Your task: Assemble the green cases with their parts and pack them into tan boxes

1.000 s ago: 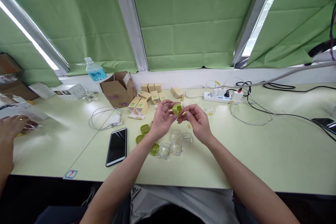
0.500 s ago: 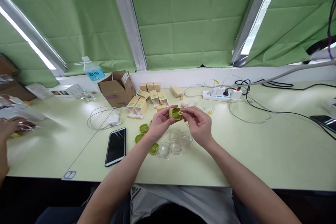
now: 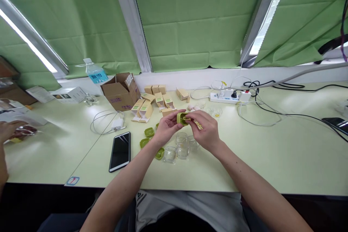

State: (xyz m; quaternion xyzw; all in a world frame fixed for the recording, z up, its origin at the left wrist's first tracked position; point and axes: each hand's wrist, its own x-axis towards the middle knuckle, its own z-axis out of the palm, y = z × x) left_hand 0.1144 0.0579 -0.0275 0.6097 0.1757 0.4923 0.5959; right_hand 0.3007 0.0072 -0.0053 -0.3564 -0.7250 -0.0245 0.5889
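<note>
My left hand [image 3: 168, 129] holds a small green cup [image 3: 182, 118] between fingers and thumb, its hollow side facing me. At the cup's opening, my right hand [image 3: 204, 130] pinches a small pale piece, mostly hidden by the fingers; a yellowish patterned strip shows beside them. Under my hands several clear containers [image 3: 170, 154] stand on the table. More green cups [image 3: 149, 132] lie left of them, partly behind my left forearm. Pale round pieces [image 3: 193, 107] lie behind my right hand.
Small cardboard boxes [image 3: 146, 111] and a larger open carton [image 3: 121, 92] stand behind. A phone [image 3: 120, 151] and white charger [image 3: 117, 124] lie left, a power strip [image 3: 225, 97] back right. Another person's hand [image 3: 9, 130] is at the far left.
My right hand's fingers have moved slightly left, further over the cup's opening. The cup is turned a little, and a yellowish strip now shows by my right hand.
</note>
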